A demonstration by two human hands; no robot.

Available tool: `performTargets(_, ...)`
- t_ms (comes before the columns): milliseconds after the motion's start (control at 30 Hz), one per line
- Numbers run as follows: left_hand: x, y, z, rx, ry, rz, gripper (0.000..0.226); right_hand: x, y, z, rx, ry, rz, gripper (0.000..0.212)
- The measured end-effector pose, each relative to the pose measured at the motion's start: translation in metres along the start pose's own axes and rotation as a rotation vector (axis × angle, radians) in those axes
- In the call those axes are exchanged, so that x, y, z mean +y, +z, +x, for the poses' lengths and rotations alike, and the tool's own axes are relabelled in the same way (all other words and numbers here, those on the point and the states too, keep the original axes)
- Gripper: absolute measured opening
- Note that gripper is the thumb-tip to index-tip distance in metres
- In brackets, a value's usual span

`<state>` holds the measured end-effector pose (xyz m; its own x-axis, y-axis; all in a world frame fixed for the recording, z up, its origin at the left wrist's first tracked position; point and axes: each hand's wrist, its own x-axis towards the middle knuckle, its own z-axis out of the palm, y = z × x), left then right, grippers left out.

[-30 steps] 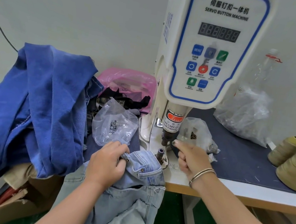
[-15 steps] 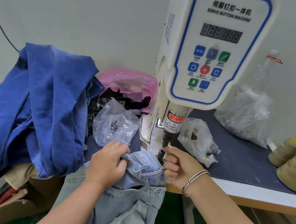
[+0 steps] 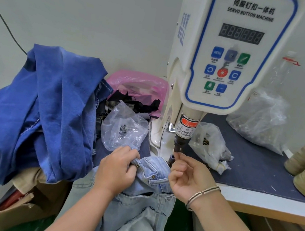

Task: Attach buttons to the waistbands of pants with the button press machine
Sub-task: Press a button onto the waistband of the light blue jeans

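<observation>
Button going up to the press head

I see my right hand (image 3: 188, 175) has risen from the lower die, its fingers (image 3: 178, 155) pinching something small under the white servo button machine's (image 3: 230, 53) dark punch; loading looks underway. My left hand (image 3: 118, 166) grips the light-blue denim waistband (image 3: 156, 168) just left of the die. Beyond lie a navy-covered surface (image 3: 258, 166), clear bags, thread cones and a grey wall.
</observation>
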<state>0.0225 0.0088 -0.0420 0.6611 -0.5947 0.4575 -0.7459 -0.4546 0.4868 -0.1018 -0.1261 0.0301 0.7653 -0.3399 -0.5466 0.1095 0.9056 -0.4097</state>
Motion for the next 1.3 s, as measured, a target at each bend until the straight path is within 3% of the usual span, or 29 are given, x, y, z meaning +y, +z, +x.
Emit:
performTargets(167,-0.002,0.000,0.000,-0.005,-0.001,-0.004,0.023,0.006,0.002,0.001,0.061,-0.130,-0.143,0.012)
performTargets(400,0.000,0.000,0.000,-0.007,-0.001,-0.008,0.022,0.007,-0.005,0.011,0.001,-0.311,-0.298,0.003)
performTargets(633,-0.002,0.001,-0.001,0.007,-0.004,-0.013,0.024,0.008,-0.010,0.012,-0.056,-0.333,-0.326,0.004)
performTargets(833,-0.002,0.002,-0.001,0.009,-0.007,-0.013,0.024,0.010,-0.014,0.013,-0.088,-0.355,-0.326,0.024)
performTargets(933,-0.002,0.003,-0.001,0.014,-0.004,-0.015,0.024,0.013,-0.017,0.015,-0.097,-0.342,-0.280,0.023)
performTargets(1167,-0.003,0.003,-0.001,0.009,-0.001,-0.008,0.023,0.010,-0.020,0.014,-0.024,-0.340,-0.320,0.007)
performTargets(1300,-0.003,0.003,0.000,0.008,-0.001,-0.002,0.023,0.003,-0.015,0.009,0.056,-0.241,-0.242,0.020)
